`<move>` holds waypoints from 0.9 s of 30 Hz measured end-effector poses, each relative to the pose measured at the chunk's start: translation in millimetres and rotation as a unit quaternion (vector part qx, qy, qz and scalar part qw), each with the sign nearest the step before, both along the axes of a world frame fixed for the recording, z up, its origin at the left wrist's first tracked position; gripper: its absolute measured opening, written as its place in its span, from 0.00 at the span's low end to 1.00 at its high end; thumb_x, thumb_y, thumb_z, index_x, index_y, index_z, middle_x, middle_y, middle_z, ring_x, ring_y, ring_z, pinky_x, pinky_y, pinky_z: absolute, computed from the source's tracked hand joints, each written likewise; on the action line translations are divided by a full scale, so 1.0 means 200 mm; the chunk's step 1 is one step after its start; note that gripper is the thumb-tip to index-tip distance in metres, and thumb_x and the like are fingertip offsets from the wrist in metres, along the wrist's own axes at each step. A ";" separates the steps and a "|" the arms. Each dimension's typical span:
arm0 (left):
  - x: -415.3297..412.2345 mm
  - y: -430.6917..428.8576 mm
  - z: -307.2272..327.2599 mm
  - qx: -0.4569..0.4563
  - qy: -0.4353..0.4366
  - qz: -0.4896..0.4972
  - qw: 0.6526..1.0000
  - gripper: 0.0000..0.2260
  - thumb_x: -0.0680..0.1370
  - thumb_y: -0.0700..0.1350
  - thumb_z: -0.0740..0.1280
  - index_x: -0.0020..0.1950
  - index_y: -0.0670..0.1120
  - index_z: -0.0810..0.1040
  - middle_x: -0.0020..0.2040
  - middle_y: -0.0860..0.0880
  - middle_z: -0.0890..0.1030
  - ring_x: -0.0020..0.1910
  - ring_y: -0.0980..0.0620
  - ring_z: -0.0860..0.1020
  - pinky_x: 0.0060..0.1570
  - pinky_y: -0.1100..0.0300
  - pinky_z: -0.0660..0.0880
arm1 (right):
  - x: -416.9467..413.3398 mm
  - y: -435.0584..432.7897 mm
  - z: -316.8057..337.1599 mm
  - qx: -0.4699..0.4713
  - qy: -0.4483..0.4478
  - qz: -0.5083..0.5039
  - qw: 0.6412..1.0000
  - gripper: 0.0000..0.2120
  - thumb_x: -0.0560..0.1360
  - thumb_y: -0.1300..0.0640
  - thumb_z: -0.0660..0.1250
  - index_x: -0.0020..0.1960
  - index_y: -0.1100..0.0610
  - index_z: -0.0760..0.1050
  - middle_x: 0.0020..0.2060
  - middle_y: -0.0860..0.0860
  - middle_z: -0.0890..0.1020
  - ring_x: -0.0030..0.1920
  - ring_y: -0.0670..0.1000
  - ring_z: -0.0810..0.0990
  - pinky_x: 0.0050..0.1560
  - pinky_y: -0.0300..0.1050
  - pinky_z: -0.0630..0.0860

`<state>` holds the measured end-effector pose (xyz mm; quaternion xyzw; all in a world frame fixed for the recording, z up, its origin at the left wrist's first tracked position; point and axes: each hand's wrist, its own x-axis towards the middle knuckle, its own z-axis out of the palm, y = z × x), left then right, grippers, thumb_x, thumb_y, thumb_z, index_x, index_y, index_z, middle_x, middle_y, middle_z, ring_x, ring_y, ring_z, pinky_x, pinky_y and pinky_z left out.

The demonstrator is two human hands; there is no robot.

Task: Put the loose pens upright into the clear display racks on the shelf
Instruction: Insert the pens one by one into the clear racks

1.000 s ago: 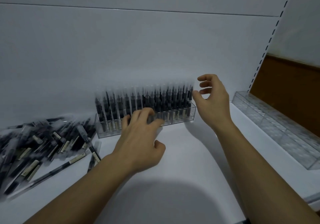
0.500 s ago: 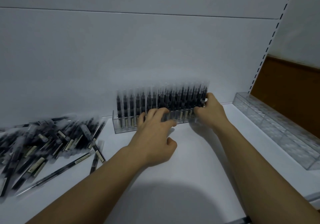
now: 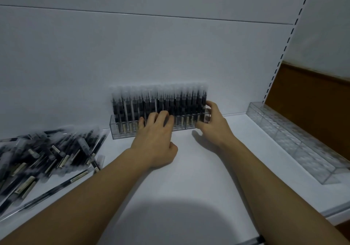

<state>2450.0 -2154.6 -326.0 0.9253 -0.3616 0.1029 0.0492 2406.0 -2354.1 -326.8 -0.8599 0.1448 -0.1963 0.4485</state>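
clear rack: left hand presses front flat-fingered, right hand grips end.

Views: one, the head camera.
Position: above the front edge of the shelf, worn by the person.
Direction: forward and down, toward the back wall.
Nearness: close. Both forearms enter from the bottom of the frame, and the left hand and right hand meet the filled rack at mid-frame.
Coverage: the filled rack sits at the shelf's back edge, the loose pens at its left edge, and the empty rack along its right edge.
Lens: wide-angle, so the slotted post leans.
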 end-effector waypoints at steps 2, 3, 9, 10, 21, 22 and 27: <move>0.00 -0.02 -0.01 0.005 -0.007 0.008 1.000 0.36 0.75 0.54 0.62 0.80 0.45 0.55 0.76 0.47 0.55 0.75 0.41 0.56 0.74 0.32 0.55 | 0.00 0.00 0.00 0.010 0.000 0.002 1.000 0.36 0.77 0.61 0.70 0.79 0.48 0.58 0.66 0.48 0.76 0.64 0.53 0.78 0.64 0.49 0.74; 0.00 -0.03 -0.01 0.007 -0.009 0.012 1.000 0.36 0.74 0.55 0.62 0.80 0.45 0.54 0.75 0.46 0.55 0.74 0.41 0.55 0.73 0.32 0.55 | 0.00 0.00 0.00 0.010 0.000 0.001 1.000 0.36 0.78 0.62 0.70 0.80 0.49 0.58 0.67 0.48 0.76 0.64 0.54 0.78 0.65 0.48 0.73; 0.00 -0.01 0.01 0.014 0.014 0.007 1.000 0.36 0.75 0.55 0.61 0.80 0.45 0.54 0.76 0.46 0.55 0.76 0.41 0.54 0.74 0.33 0.54 | -0.03 0.04 -0.02 -0.007 0.041 -0.028 0.999 0.35 0.80 0.60 0.68 0.82 0.56 0.55 0.73 0.55 0.73 0.69 0.57 0.75 0.64 0.45 0.71; 0.00 0.00 0.02 0.016 0.018 -0.001 1.000 0.35 0.76 0.55 0.61 0.80 0.45 0.54 0.77 0.46 0.55 0.76 0.41 0.55 0.74 0.34 0.54 | -0.04 0.04 -0.02 -0.019 0.050 -0.030 0.998 0.35 0.80 0.60 0.68 0.82 0.56 0.54 0.74 0.56 0.72 0.70 0.58 0.74 0.66 0.47 0.71; -0.14 0.09 -0.01 0.027 0.017 -0.049 0.998 0.26 0.81 0.54 0.57 0.77 0.45 0.61 0.75 0.45 0.63 0.73 0.45 0.64 0.74 0.43 0.61 | -0.56 -0.58 0.15 -0.347 0.316 -0.296 0.832 0.30 0.79 0.44 0.68 0.74 0.54 0.61 0.69 0.62 0.71 0.69 0.66 0.70 0.68 0.65 0.71; -0.15 0.09 -0.01 0.025 0.022 -0.049 0.998 0.27 0.81 0.53 0.57 0.77 0.45 0.61 0.75 0.45 0.63 0.74 0.45 0.63 0.74 0.43 0.60 | -0.62 -0.60 0.15 -0.326 0.338 -0.287 0.835 0.31 0.79 0.43 0.67 0.75 0.54 0.59 0.66 0.61 0.73 0.64 0.64 0.75 0.64 0.63 0.76; -0.21 0.12 0.04 -0.031 0.022 -0.058 0.998 0.24 0.81 0.52 0.57 0.76 0.47 0.63 0.74 0.49 0.65 0.72 0.47 0.64 0.74 0.46 0.61 | -0.78 -0.60 0.20 -0.344 0.283 -0.255 0.858 0.25 0.79 0.44 0.71 0.68 0.54 0.66 0.49 0.50 0.77 0.47 0.52 0.78 0.46 0.50 0.81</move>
